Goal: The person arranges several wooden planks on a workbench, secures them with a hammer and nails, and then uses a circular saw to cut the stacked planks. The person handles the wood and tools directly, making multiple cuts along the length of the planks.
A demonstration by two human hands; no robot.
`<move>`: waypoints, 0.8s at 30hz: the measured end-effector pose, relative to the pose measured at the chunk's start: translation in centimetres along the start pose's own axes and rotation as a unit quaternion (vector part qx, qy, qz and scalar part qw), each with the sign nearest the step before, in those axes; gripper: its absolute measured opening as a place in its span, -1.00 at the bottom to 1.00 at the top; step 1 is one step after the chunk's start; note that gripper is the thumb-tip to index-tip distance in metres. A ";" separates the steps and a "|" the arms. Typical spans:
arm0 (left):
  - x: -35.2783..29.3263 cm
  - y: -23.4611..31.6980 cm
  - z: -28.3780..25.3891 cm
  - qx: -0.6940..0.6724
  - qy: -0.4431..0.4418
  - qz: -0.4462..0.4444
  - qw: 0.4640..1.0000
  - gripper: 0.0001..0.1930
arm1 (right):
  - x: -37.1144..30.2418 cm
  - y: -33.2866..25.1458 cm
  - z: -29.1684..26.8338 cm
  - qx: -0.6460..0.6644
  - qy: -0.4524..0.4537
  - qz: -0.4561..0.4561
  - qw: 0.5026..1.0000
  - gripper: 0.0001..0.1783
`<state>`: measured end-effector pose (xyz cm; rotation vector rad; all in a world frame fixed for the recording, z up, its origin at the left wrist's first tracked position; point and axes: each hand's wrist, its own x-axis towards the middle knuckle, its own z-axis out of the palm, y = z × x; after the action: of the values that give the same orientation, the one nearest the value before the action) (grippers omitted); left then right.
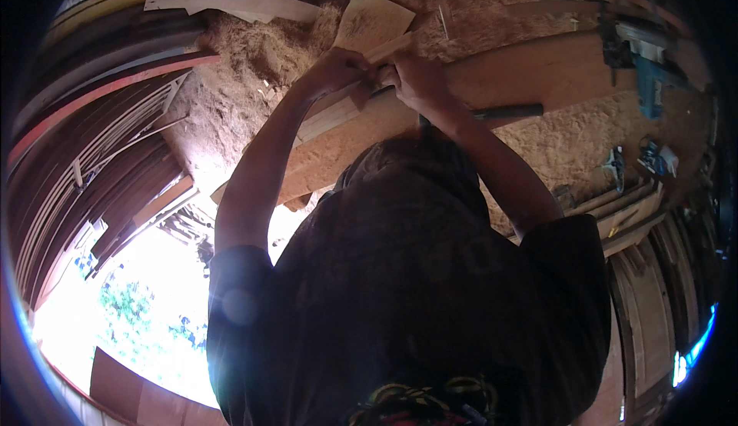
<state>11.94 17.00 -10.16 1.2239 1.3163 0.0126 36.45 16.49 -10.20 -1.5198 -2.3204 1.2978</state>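
Small wood piece (360,96) just below left hand (337,71) and near right hand (423,84), over the long plank (530,76), with fingers curled but too dim to tell whether closed on it, perhaps liable to drop into sawdust (246,61) if pinched loosely.

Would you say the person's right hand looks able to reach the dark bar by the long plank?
Probably yes: the dark bar shows just beside the right forearm, its right end uncovered, though the right hand seems busy beside the left hand.
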 end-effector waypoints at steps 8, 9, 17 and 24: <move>-0.1 -1.2 0.7 -0.042 0.021 0.054 0.997 -0.72 | 0.4 1.5 1.8 0.086 0.046 -0.036 0.995 -0.71; -0.5 -0.8 0.9 -0.051 0.027 0.059 0.997 -0.72 | 0.6 1.9 2.1 0.092 0.064 -0.049 0.992 -0.71; -1.8 -0.6 0.7 -0.101 0.008 0.050 0.994 -0.67 | 0.6 1.4 -1.9 0.113 -0.025 -0.130 0.985 -0.64; -1.7 0.4 0.9 -0.131 0.012 0.040 0.991 -0.65 | -1.4 1.3 -2.1 0.044 0.020 -0.111 0.993 -0.48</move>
<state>12.28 15.59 -8.89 1.0542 1.2416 0.2503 39.10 16.87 -9.26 -1.2101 -2.2952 1.2823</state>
